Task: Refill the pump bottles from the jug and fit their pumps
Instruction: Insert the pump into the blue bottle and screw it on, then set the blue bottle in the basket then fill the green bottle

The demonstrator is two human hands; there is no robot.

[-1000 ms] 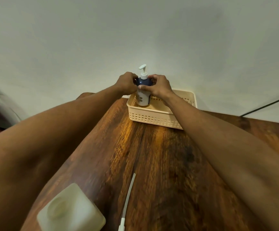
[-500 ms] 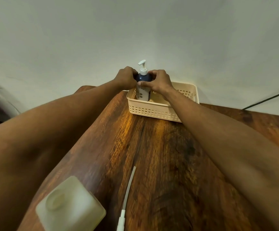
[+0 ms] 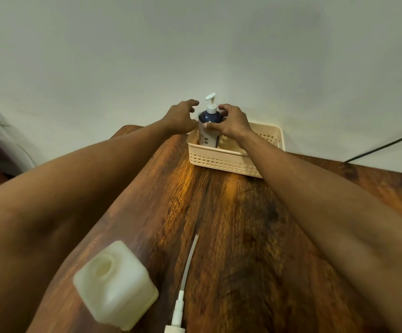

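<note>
Right hand (image 3: 232,123) has fingers (image 3: 222,108) and thumb curled round the pump bottle (image 3: 209,135) at its shoulder, gripping it. Left hand (image 3: 179,116) sits just beside it, fingers spread loose, holding nothing. Bottle's upright, pump (image 3: 211,102) on, in the left end of the cream basket (image 3: 219,162) at the far side of the surface (image 3: 243,224). Jug (image 3: 115,282) and a loose pump (image 3: 182,287) lie up front, well apart from it.

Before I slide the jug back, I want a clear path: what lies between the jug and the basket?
Bare wooden table, in the head view; the loose pump lies right of that line.
</note>
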